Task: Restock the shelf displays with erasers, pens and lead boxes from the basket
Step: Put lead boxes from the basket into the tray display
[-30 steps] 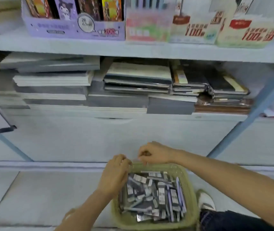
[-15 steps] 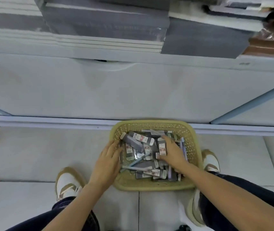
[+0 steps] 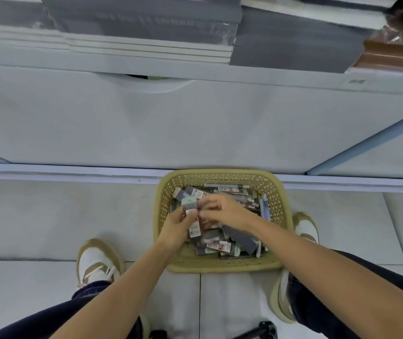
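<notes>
Olive-yellow perforated plastic basket (image 3: 222,265) sits on the pale tiled floor (image 3: 61,216) just before the white shelf base (image 3: 195,123), between the person's white-and-tan sneakers (image 3: 97,263). It is heaped with small dark lead boxes (image 3: 220,247) and pale pens (image 3: 265,206). Over it the left hand (image 3: 174,228) pinches one dark, pale-capped box (image 3: 189,204); the right hand (image 3: 227,211) curls its fingers beside that box, and I cannot tell whether it grips anything
</notes>
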The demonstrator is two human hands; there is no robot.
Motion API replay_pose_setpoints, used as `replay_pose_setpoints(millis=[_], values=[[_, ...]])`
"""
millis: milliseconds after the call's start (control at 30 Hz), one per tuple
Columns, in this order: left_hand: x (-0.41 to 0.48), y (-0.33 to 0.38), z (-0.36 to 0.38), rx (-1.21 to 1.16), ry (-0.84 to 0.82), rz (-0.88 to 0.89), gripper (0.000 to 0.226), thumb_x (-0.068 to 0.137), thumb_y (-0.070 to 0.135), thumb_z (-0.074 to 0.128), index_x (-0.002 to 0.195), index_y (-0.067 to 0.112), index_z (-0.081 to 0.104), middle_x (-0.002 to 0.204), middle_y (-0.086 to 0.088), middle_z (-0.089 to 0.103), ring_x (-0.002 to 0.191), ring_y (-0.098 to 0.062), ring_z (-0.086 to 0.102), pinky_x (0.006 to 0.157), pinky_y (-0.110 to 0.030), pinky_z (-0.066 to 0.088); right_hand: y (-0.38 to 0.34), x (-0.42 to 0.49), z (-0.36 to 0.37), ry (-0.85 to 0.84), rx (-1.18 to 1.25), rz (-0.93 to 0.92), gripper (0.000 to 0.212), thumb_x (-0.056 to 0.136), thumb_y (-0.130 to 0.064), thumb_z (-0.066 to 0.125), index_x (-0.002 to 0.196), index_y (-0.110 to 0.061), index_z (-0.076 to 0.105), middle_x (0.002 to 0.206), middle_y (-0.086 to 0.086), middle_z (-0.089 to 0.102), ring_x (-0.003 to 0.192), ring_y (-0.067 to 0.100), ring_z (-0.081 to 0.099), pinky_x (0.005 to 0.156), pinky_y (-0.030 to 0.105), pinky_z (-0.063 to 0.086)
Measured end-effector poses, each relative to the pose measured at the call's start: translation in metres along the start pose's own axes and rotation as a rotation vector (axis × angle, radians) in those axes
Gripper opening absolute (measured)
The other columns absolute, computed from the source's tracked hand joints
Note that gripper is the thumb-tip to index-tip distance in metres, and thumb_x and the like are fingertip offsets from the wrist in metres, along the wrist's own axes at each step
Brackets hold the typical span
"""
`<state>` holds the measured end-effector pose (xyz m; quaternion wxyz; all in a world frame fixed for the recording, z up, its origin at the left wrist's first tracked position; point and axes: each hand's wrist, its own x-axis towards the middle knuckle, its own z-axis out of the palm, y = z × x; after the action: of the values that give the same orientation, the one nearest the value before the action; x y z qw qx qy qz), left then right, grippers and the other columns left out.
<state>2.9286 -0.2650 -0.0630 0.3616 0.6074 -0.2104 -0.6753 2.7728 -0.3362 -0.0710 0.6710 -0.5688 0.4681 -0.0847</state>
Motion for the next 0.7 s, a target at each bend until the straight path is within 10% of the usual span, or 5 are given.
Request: replay_pose_setpoints(millis=[167,400,700], values=[[0.002,0.014,-0.032,0.088,0.152,0.116,0.020,0.101,0.020,0.048,0.110,0.006,0.060,0.077,-0.012,0.073,0.062,-0.025,0.067,0.060,-0.039,0.060,0.021,0.018,-0.012,0.472,-0.566,0.059,0.030,0.092,-0.025,0.064,0.120,-0.014,0.060,0.115,0.002,0.065,0.108,0.017,0.060,0.091,0.032,0.049],[0.001,0.022,-0.044,0.054,0.155,0.099,0.021,0.101,0.017,0.048,0.110,0.001,0.058,0.070,-0.012,0.065,0.054,-0.018,0.062,0.052,-0.028,0.056,0.038,0.032,0.009,0.478,-0.837,-0.042,0.054,0.084,-0.012,0.072,0.133,-0.013,0.050,0.133,0.005,0.049,0.109,0.020,0.057,0.092,0.032,0.048],[0.007,0.032,-0.048,0.269,0.179,0.194,0.013,0.098,0.020,0.053,0.104,0.010,0.061,0.084,-0.007,0.070,0.073,-0.016,0.066,0.076,-0.041,0.057,-0.020,0.030,-0.051,0.041,-0.582,0.029,0.025,0.089,-0.034,0.067,0.109,-0.021,0.070,0.111,-0.014,0.066,0.099,0.002,0.060,0.087,0.026,0.045]])
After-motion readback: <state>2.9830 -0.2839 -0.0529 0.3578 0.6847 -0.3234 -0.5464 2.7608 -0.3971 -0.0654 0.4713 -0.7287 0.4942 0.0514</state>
